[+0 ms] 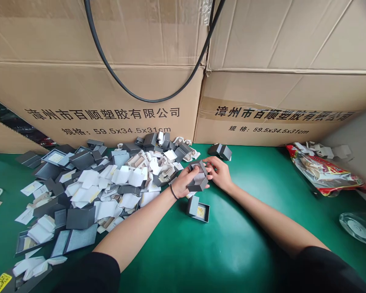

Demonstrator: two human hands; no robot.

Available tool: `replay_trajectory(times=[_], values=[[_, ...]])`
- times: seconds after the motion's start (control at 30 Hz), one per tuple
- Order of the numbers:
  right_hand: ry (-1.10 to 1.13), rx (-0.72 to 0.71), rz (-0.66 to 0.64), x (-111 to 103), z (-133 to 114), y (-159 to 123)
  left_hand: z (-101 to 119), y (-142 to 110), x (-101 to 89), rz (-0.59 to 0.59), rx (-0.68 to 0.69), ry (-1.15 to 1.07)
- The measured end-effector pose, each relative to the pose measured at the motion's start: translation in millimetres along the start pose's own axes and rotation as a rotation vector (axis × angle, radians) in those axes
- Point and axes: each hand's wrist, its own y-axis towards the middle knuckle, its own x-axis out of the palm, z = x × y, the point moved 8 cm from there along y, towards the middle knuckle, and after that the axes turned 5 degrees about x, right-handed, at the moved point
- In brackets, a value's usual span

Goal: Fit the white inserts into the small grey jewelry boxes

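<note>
A small dark grey cardboard box point(197, 184), its inside partly showing, is held in my left hand point(183, 182), with the thumb across its near side and fingertips showing past its right edge. My right hand point(221, 171) is at the box's right side, fingers bent in close to its upper corner. Whether anything is pinched in them is hidden. Just below the hands, an open grey box point(198, 210) with a yellowish patch inside stands on the green table point(232, 244). Behind my right hand lies another pair of grey box parts point(220, 151).
A large heap of grey boxes and white paper inserts point(116, 179) covers the left side. Big brown cartons point(125, 89) stand along the back, with a black cable point(152, 100) hanging before them. At right are a red food packet point(326, 169) and a clear round dish point(356, 228).
</note>
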Motion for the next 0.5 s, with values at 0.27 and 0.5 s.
replay_trajectory(times=[0.27, 0.5], values=[[-0.484, -0.239, -0.215, 60.0, -1.7, 52.6, -2.9, -7.4, 8.8, -0.078, -0.020, 0.028], [-0.505, -0.194, -0.226, 60.2, 19.6, 55.3, -13.0, -6.9, 18.8, -0.126, -0.099, 0.001]])
